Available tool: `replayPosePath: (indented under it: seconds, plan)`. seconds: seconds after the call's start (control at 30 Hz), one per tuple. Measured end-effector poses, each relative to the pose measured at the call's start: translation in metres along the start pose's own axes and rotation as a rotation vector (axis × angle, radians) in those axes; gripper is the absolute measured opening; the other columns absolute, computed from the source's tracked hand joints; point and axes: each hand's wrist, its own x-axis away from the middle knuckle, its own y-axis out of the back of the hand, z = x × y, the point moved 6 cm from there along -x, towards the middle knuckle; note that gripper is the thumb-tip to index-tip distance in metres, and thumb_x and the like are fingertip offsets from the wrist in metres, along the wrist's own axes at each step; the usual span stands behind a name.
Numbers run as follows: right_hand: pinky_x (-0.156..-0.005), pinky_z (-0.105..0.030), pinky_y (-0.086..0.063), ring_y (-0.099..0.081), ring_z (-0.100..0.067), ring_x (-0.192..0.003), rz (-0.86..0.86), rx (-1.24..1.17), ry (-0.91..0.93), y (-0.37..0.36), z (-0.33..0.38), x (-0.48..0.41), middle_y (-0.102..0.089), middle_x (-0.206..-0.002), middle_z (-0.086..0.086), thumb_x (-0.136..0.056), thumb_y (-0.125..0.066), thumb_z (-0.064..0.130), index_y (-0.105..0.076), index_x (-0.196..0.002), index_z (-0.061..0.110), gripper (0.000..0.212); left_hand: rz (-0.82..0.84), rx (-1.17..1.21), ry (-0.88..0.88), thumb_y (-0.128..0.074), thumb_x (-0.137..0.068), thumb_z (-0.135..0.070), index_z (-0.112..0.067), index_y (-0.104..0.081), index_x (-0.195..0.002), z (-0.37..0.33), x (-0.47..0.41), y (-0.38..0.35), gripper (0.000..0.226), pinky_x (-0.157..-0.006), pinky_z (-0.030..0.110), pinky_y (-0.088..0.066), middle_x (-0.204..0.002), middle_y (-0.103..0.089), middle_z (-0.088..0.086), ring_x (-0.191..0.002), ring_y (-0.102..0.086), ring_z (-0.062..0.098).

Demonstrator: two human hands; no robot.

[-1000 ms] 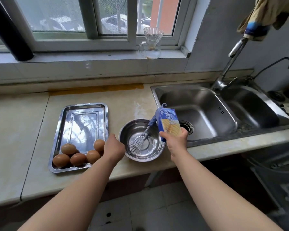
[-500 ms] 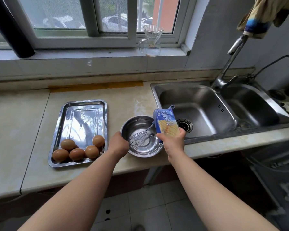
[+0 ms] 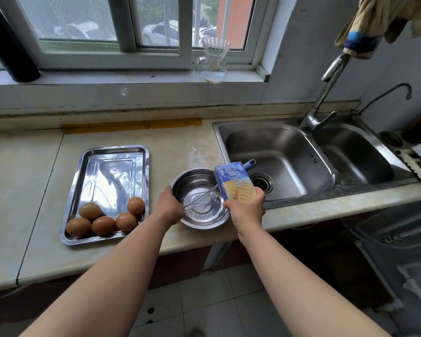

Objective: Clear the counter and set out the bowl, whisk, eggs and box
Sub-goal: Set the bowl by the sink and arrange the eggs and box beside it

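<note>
A steel bowl (image 3: 201,199) is being held at its left rim by the left hand (image 3: 170,208), with the fingers curled around the edge, in the lower middle of the frame, near the front edge of the counter (image 3: 175,142). A whisk (image 3: 199,199) is being kept inside the bowl; its wire head is lying on the bottom and its blue handle is pointing to the upper right, mostly hidden behind the box. A blue and yellow box (image 3: 235,182) is being gripped from below by the right hand (image 3: 247,209), the fingers closed around its lower end, just right of the bowl and over the edge of the sink (image 3: 289,159). On the box the words "MILD BUTTER" are being shown, above larger characters that cannot be read surely. Five brown eggs (image 3: 103,224) are lying in the near end of a steel tray (image 3: 112,166), at the left of the bowl. A glass jug (image 3: 213,60) is standing on the window sill in the upper middle.
</note>
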Motion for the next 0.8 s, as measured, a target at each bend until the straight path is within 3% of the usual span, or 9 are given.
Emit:
replayPosePath:
  seconds: [0.1, 0.23, 0.4, 0.47, 0.53, 0.6, 0.67, 0.73, 0.8]
  plan:
    - [-0.079, -0.028, -0.041, -0.045, -0.023, -0.1, -0.008, 0.013, 0.042, 0.0, 0.008, 0.002, -0.039, -0.121, -0.008, -0.068, -0.071, 0.008, -0.03, -0.132, 0.028, 0.079, 0.01, -0.021, 0.021, -0.044, -0.086, 0.005, 0.001, -0.045, -0.123, 0.0, 0.0, 0.0, 0.037, -0.072, 0.034, -0.038, -0.119, -0.055, 0.024, -0.105, -0.054, 0.04]
    - [-0.079, -0.028, -0.041, -0.047, -0.023, -0.097, -0.045, 0.023, 0.097, 0.004, 0.025, -0.001, -0.044, -0.121, -0.008, -0.066, -0.072, 0.012, -0.033, -0.13, 0.029, 0.077, -0.013, -0.04, 0.039, -0.045, -0.086, 0.003, 0.002, -0.043, -0.12, -0.005, -0.002, 0.007, 0.034, -0.076, 0.037, -0.041, -0.121, -0.053, 0.026, -0.107, -0.053, 0.041]
    - [-0.092, -0.032, -0.047, -0.05, -0.024, -0.108, -0.068, 0.056, 0.207, -0.003, 0.054, -0.014, -0.044, -0.127, -0.008, -0.055, -0.078, 0.023, -0.034, -0.126, 0.032, 0.085, 0.008, -0.068, 0.038, -0.048, -0.087, 0.0, 0.0, -0.045, -0.129, -0.006, -0.007, 0.015, 0.042, -0.076, 0.032, -0.041, -0.129, -0.053, 0.021, -0.1, -0.052, 0.031]
    - [-0.096, -0.03, -0.044, -0.043, -0.023, -0.113, -0.077, 0.124, 0.236, -0.006, 0.064, -0.02, -0.032, -0.129, -0.007, -0.058, -0.079, 0.025, -0.035, -0.13, 0.029, 0.084, 0.016, -0.04, 0.037, -0.047, -0.087, 0.001, -0.004, -0.053, -0.114, -0.001, -0.013, 0.016, 0.029, -0.078, 0.031, -0.042, -0.115, -0.06, 0.016, -0.094, -0.052, 0.031]
    - [-0.1, -0.035, -0.042, -0.04, -0.024, -0.116, -0.096, 0.218, 0.274, -0.01, 0.075, -0.028, -0.027, -0.128, -0.005, -0.058, -0.08, 0.031, -0.036, -0.128, 0.028, 0.083, 0.002, -0.016, 0.05, -0.048, -0.087, 0.001, -0.016, -0.053, -0.085, 0.004, -0.02, 0.017, 0.018, -0.075, 0.028, -0.04, -0.093, -0.06, 0.009, -0.089, -0.052, 0.03]
    - [-0.102, -0.037, -0.041, -0.039, -0.026, -0.118, -0.096, 0.288, 0.296, -0.018, 0.083, -0.037, -0.028, -0.129, -0.005, -0.058, -0.08, 0.036, -0.037, -0.128, 0.026, 0.083, -0.011, -0.011, 0.058, -0.052, -0.084, 0.001, -0.019, -0.041, -0.066, 0.006, -0.028, 0.019, 0.029, -0.067, 0.025, -0.037, -0.076, -0.053, 0.006, -0.078, -0.047, 0.027]
    - [-0.104, -0.037, -0.037, -0.038, -0.027, -0.121, -0.086, 0.336, 0.3, -0.025, 0.089, -0.046, -0.031, -0.131, -0.007, -0.06, -0.079, 0.039, -0.037, -0.131, 0.025, 0.083, -0.01, -0.026, 0.081, -0.056, -0.081, 0.001, -0.013, -0.045, -0.06, 0.005, -0.033, 0.021, 0.028, -0.06, 0.027, -0.038, -0.063, -0.049, 0.006, -0.071, -0.045, 0.03]
    - [-0.106, -0.038, -0.033, -0.036, -0.03, -0.124, -0.094, 0.414, 0.302, -0.033, 0.097, -0.055, -0.036, -0.134, -0.008, -0.061, -0.078, 0.046, -0.037, -0.132, 0.024, 0.084, -0.001, -0.022, 0.076, -0.061, -0.079, 0.0, -0.005, -0.063, -0.075, 0.003, -0.044, 0.023, 0.007, -0.067, 0.031, -0.048, -0.077, -0.065, 0.015, -0.081, -0.059, 0.039]
    - [-0.106, -0.039, -0.029, -0.035, -0.031, -0.126, -0.089, 0.514, 0.3, -0.041, 0.103, -0.063, -0.041, -0.136, -0.009, -0.062, -0.077, 0.051, -0.037, -0.133, 0.023, 0.086, 0.008, -0.01, 0.075, -0.062, -0.079, -0.003, -0.005, -0.069, -0.097, 0.005, -0.056, 0.024, 0.019, -0.077, 0.03, -0.05, -0.1, -0.071, 0.015, -0.094, -0.065, 0.032]
